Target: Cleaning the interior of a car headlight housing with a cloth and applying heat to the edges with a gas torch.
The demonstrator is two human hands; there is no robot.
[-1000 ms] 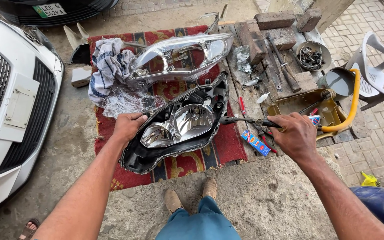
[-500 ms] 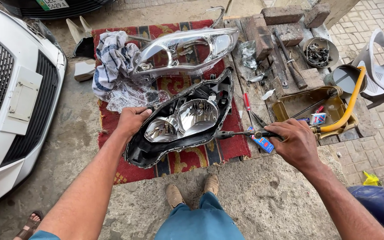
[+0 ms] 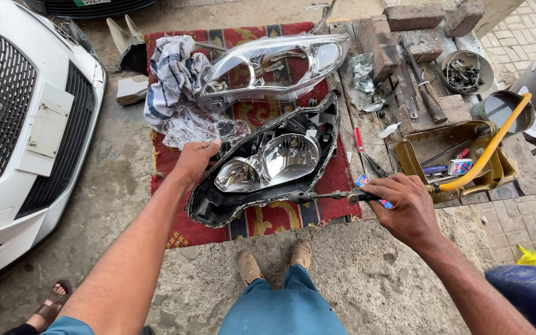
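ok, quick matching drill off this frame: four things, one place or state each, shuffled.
Things:
1. headlight housing
2. clear lens cover
3. yellow hose
4. striped cloth

Places/states:
A. crumpled at the rug's far left
B. steadied by the left hand
C. lying across the tool tray
D. farther up the rug, beyond the housing

Pairs: 1-B, 2-D, 3-C, 4-A
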